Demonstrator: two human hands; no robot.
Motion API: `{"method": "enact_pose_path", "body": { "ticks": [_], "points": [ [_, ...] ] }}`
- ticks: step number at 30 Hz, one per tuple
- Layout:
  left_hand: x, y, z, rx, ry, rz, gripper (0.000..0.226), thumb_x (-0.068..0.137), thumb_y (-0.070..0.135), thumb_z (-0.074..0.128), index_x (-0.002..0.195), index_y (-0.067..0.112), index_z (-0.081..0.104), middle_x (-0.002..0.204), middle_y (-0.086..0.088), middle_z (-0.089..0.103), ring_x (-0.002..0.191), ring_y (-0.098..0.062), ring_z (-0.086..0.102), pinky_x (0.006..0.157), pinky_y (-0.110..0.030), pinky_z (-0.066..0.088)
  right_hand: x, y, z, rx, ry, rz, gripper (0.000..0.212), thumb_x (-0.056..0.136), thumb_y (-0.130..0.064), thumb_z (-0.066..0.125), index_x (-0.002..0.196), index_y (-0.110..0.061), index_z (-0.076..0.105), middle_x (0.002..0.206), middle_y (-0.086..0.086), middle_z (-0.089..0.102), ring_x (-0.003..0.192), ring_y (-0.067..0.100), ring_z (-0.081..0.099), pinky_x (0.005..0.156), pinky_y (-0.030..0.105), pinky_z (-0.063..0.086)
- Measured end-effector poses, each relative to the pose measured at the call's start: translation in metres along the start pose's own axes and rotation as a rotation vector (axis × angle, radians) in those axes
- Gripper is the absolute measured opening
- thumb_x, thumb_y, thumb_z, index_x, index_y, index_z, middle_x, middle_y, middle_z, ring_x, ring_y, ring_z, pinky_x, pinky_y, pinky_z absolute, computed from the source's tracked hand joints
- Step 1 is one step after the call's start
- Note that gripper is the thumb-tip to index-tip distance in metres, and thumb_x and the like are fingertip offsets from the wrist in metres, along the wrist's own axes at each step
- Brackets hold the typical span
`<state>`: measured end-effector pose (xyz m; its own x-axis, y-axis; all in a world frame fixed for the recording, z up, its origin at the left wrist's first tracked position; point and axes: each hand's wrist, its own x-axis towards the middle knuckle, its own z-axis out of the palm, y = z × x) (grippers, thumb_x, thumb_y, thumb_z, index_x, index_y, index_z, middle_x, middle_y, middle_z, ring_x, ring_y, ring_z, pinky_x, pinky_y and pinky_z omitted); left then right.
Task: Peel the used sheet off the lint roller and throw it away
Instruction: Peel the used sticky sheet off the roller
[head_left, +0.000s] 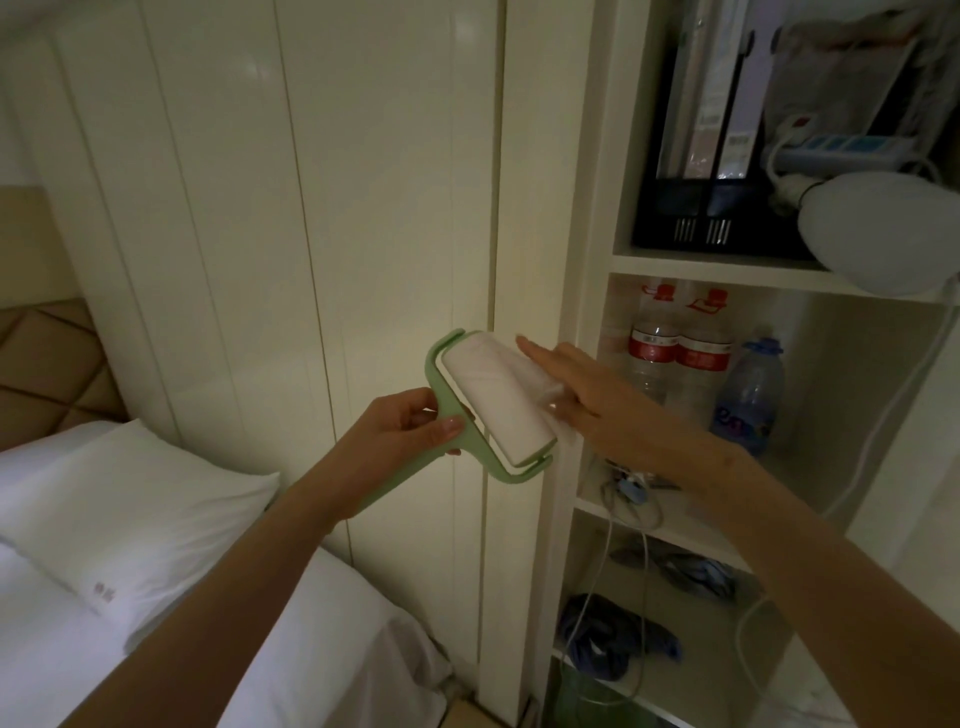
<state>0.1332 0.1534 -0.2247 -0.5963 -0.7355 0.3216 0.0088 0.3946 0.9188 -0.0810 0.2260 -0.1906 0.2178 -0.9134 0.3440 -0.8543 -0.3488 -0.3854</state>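
Note:
A lint roller (491, 400) with a pale green frame and a white sticky roll is held in the air before a cream wardrobe. My left hand (402, 423) grips its green handle. My right hand (587, 400) lies flat against the roll's right side, fingers stretched out. A loosened edge of the used sheet (558, 408) sticks out under the thumb and fingers of that hand.
A bed with a white pillow (130, 499) is at the lower left. Open shelves (727, 270) on the right hold file boxes, water bottles (675, 353), cables and a white lamp (883, 234). A green bin (587, 696) shows below the shelves.

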Motion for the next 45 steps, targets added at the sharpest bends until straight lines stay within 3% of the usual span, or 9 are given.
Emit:
{"method": "enact_pose_path", "body": {
  "ticks": [5, 9, 17, 20, 24, 27, 32, 41, 45],
  "points": [
    [0.001, -0.001, 0.001, 0.001, -0.014, -0.002, 0.040, 0.070, 0.030, 0.062, 0.104, 0.010, 0.065, 0.083, 0.007, 0.076, 0.081, -0.011, 0.070, 0.072, -0.017, 0.055, 0.000, 0.001, -0.007, 0.017, 0.381, -0.001, 0.019, 0.082, -0.014, 0.064, 0.100, -0.009, 0.069, 0.082, 0.002, 0.064, 0.069, 0.009, 0.053, 0.065, 0.013, 0.040],
    [0.003, -0.001, 0.002, 0.022, 0.001, 0.004, 0.022, 0.080, 0.021, 0.061, 0.101, 0.014, 0.065, 0.077, 0.011, 0.076, 0.074, -0.005, 0.070, 0.065, -0.013, 0.053, -0.003, 0.000, -0.003, 0.095, 0.448, 0.040, 0.012, 0.087, -0.014, 0.059, 0.078, -0.006, 0.057, 0.059, -0.001, 0.056, 0.045, 0.007, 0.050, 0.046, 0.009, 0.042],
    [0.005, -0.004, -0.001, 0.029, -0.008, 0.002, 0.027, 0.078, 0.023, 0.060, 0.103, 0.014, 0.063, 0.077, 0.013, 0.075, 0.071, -0.005, 0.069, 0.063, -0.014, 0.053, 0.001, 0.004, -0.008, 0.628, 0.355, 0.057, 0.024, 0.085, 0.010, 0.050, 0.072, -0.010, 0.048, 0.084, -0.004, 0.069, 0.049, 0.018, 0.066, 0.042, 0.026, 0.055],
    [0.006, -0.006, -0.001, 0.041, -0.001, -0.001, 0.019, 0.083, 0.015, 0.058, 0.102, 0.015, 0.063, 0.076, 0.013, 0.075, 0.070, -0.005, 0.069, 0.063, -0.014, 0.054, 0.001, 0.009, -0.011, 0.760, 0.338, 0.034, 0.019, 0.087, 0.007, 0.049, 0.084, -0.009, 0.057, 0.070, -0.001, 0.072, 0.058, 0.019, 0.069, 0.053, 0.027, 0.058],
    [0.006, -0.007, -0.005, 0.065, 0.029, 0.013, 0.017, 0.083, 0.018, 0.058, 0.099, 0.017, 0.064, 0.076, 0.012, 0.075, 0.070, -0.007, 0.069, 0.063, -0.016, 0.055, -0.003, 0.022, -0.016, 1.062, 0.097, 0.025, 0.032, 0.077, -0.011, 0.055, 0.107, -0.015, 0.063, 0.112, 0.004, 0.069, 0.106, 0.024, 0.064, 0.088, 0.030, 0.053],
    [0.006, -0.008, -0.006, 0.070, 0.007, 0.002, 0.020, 0.082, 0.021, 0.059, 0.101, 0.017, 0.064, 0.079, 0.013, 0.075, 0.073, -0.007, 0.069, 0.064, -0.016, 0.054, -0.004, 0.023, -0.014, 0.989, 0.144, 0.040, 0.030, 0.076, -0.008, 0.056, 0.103, -0.016, 0.066, 0.105, 0.001, 0.072, 0.102, 0.020, 0.066, 0.086, 0.028, 0.054],
    [0.006, -0.011, 0.002, 0.056, -0.049, -0.024, 0.025, 0.081, 0.020, 0.061, 0.104, 0.012, 0.064, 0.086, 0.003, 0.074, 0.078, -0.009, 0.070, 0.066, -0.017, 0.054, 0.004, 0.013, -0.016, 0.645, 0.446, 0.050, 0.019, 0.076, 0.000, 0.066, 0.066, -0.013, 0.059, 0.049, -0.017, 0.062, 0.045, -0.003, 0.054, 0.047, 0.008, 0.044],
    [0.005, -0.008, 0.006, 0.130, -0.130, -0.012, 0.028, 0.082, 0.020, 0.061, 0.107, 0.009, 0.062, 0.101, -0.007, 0.071, 0.085, -0.013, 0.069, 0.072, -0.020, 0.056, 0.010, 0.015, -0.008, 0.628, 0.319, 0.054, 0.030, 0.087, 0.011, 0.041, 0.086, -0.020, 0.042, 0.093, 0.018, 0.062, 0.056, 0.032, 0.068, 0.048, 0.034, 0.057],
    [0.005, -0.009, 0.005, 0.145, -0.129, -0.018, 0.022, 0.083, 0.017, 0.061, 0.105, 0.014, 0.063, 0.099, -0.005, 0.071, 0.083, -0.011, 0.070, 0.071, -0.020, 0.056, 0.012, 0.019, -0.006, 0.440, 0.345, 0.002, 0.037, 0.087, 0.013, 0.036, 0.093, -0.016, 0.057, 0.084, 0.005, 0.058, 0.056, 0.008, 0.058, 0.052, 0.021, 0.049]
  ]
}}
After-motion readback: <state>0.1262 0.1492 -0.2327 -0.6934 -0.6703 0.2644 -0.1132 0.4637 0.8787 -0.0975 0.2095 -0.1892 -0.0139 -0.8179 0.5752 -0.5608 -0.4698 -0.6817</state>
